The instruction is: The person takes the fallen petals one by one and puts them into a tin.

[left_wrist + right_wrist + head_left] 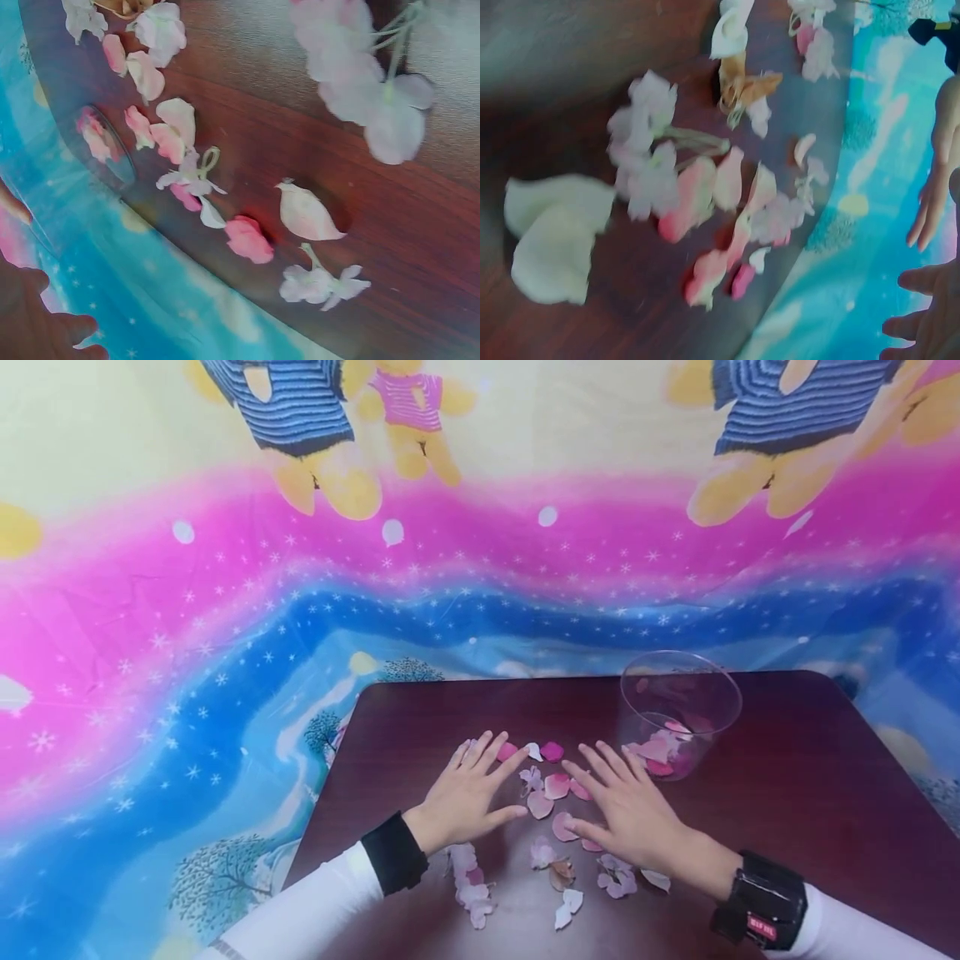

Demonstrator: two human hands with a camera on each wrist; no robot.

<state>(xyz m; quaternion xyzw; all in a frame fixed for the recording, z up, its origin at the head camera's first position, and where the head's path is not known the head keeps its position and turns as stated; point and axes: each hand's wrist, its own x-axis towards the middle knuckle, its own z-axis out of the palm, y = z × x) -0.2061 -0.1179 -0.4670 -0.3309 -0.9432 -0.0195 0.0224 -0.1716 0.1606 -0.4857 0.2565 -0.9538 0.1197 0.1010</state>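
Both hands lie flat, palms down, on a dark brown table [787,793] among scattered pink and white flower petals [557,787]. My left hand [472,785] rests with fingers spread, fingertips near a pink petal [507,751]. My right hand [626,806] lies to its right with fingers straight, covering some petals. Neither hand holds anything. A clear plastic cup [678,710] with pink petals inside stands just beyond the right hand. The wrist views show loose petals [247,238] and small blossoms [649,150] on the wood.
More petals and a dried brown one [559,873] lie near the table's front edge. A colourful cloth with bear prints [300,568] hangs behind and around the table. Bare wood lies to the right of the cup.
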